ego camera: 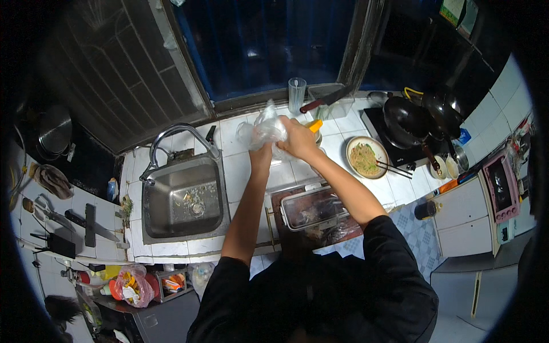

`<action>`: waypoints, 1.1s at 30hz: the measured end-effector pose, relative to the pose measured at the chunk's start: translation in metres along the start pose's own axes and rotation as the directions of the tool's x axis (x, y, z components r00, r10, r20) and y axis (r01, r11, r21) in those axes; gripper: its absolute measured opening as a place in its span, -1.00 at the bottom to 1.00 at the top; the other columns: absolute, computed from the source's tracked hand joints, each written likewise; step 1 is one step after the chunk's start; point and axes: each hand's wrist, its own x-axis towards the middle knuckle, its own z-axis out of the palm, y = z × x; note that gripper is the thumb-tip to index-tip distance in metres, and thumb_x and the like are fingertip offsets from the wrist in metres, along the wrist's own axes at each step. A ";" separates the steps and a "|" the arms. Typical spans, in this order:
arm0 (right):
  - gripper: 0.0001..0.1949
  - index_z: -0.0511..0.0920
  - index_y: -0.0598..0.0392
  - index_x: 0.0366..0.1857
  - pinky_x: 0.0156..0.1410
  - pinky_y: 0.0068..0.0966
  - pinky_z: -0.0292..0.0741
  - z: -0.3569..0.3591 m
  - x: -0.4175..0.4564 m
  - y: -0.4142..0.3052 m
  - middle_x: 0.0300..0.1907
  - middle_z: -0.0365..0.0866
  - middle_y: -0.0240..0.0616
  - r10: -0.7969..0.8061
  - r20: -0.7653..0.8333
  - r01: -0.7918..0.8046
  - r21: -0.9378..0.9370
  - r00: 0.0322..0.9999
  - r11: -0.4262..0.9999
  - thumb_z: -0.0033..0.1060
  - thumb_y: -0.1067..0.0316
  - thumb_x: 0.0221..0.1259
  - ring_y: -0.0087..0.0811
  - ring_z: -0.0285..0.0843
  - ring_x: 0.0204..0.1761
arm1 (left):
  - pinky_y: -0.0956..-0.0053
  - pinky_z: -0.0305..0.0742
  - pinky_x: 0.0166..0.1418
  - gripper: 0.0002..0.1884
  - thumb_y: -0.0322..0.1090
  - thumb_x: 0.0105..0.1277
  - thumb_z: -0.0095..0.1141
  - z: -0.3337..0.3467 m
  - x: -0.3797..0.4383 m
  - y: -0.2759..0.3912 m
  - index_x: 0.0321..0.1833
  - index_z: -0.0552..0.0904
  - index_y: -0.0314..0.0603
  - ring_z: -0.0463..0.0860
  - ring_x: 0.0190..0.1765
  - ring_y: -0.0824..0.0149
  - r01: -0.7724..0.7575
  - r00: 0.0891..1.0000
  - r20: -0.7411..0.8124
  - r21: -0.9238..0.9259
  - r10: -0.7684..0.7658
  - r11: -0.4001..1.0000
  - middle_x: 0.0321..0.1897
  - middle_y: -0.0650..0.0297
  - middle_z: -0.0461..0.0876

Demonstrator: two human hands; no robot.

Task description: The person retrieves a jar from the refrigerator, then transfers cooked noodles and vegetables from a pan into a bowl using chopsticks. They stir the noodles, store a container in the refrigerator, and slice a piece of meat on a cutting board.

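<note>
Both hands are raised over the white tiled counter, between the sink and the plate of noodles. A crumpled clear plastic bag (266,128) is bunched up in them. My left hand (262,150) grips it from below, its fingers mostly hidden by the plastic. From the right, my right hand (297,136) closes on the same bag. Whatever the bag contains cannot be made out. Just past the right hand, a yellow-orange object (315,125) sticks up beside a partly covered bowl. Under my right forearm lies a lidded clear container (315,210) on a reddish-brown board.
A stainless sink (184,206) with food scraps lies left, under a curved faucet (184,127). Behind the hands are a ribbed glass (297,94) and a knife (326,99) across a clear bin. Rightward, noodles with chopsticks fill a plate (349,148) near a wok (405,122).
</note>
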 end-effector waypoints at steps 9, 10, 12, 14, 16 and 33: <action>-0.57 0.37 -0.22 0.11 -0.32 -0.39 0.56 0.116 -0.033 0.086 -0.21 0.43 -0.30 -0.496 0.230 0.539 -0.501 0.837 0.677 0.09 0.29 0.09 -0.25 0.48 -0.18 | 0.28 0.47 -0.06 -0.55 -0.09 0.20 0.25 0.004 -0.024 -0.120 0.11 0.47 -0.01 0.49 -0.03 0.26 0.558 0.689 -0.040 -0.607 -0.723 0.565 0.04 0.29 0.45; -0.61 0.38 -0.22 0.08 -0.27 -0.37 0.56 0.126 -0.034 0.094 -0.21 0.41 -0.32 -0.535 0.259 0.582 -0.530 0.804 0.617 0.06 0.28 0.11 -0.27 0.45 -0.17 | 0.23 0.47 -0.03 -0.53 -0.07 0.21 0.23 0.001 -0.023 -0.133 0.12 0.45 -0.03 0.47 0.00 0.21 0.584 0.651 -0.027 -0.621 -0.759 0.523 0.04 0.26 0.41; -0.64 0.37 -0.23 0.06 -0.16 -0.33 0.55 0.145 -0.034 0.115 -0.21 0.38 -0.34 -0.604 0.321 0.660 -0.564 0.730 0.497 0.02 0.26 0.13 -0.29 0.42 -0.15 | 0.13 0.47 0.10 -0.51 -0.07 0.28 0.15 -0.006 -0.015 -0.159 0.19 0.38 -0.11 0.42 0.09 0.09 0.664 0.556 -0.001 -0.601 -0.831 0.445 0.10 0.14 0.31; -0.64 0.41 -0.17 0.07 0.05 -0.32 0.48 0.165 -0.040 0.138 -0.15 0.45 -0.33 -0.613 0.358 0.702 -0.480 0.704 0.526 -0.02 0.29 0.14 -0.31 0.45 -0.08 | 0.10 0.50 0.11 -0.48 -0.06 0.30 0.12 -0.011 -0.008 -0.167 0.20 0.35 -0.18 0.40 0.12 0.03 0.720 0.410 -0.005 -0.612 -0.912 0.327 0.10 0.06 0.25; -0.64 0.44 -0.12 0.08 0.18 -0.35 0.44 0.176 -0.048 0.154 -0.09 0.52 -0.32 -0.591 0.390 0.707 -0.348 0.706 0.615 -0.05 0.32 0.15 -0.33 0.48 0.00 | 0.14 0.52 0.07 -0.45 -0.19 0.23 0.20 -0.041 -0.018 -0.193 0.21 0.33 -0.24 0.47 0.01 0.08 0.783 0.620 0.119 -0.160 -0.776 0.601 0.00 0.06 0.34; -0.84 0.64 0.08 -0.36 0.03 -0.32 0.51 0.113 -0.061 0.171 -0.22 0.64 -0.17 0.154 0.072 -0.161 0.103 0.985 0.981 0.09 0.53 -0.02 -0.15 0.59 -0.13 | 0.14 0.46 -0.09 -0.59 -0.46 0.02 0.19 -0.036 0.000 -0.204 -0.03 0.42 -0.24 0.57 -0.19 -0.07 0.141 0.984 -0.044 0.789 -0.175 0.598 -0.24 -0.05 0.53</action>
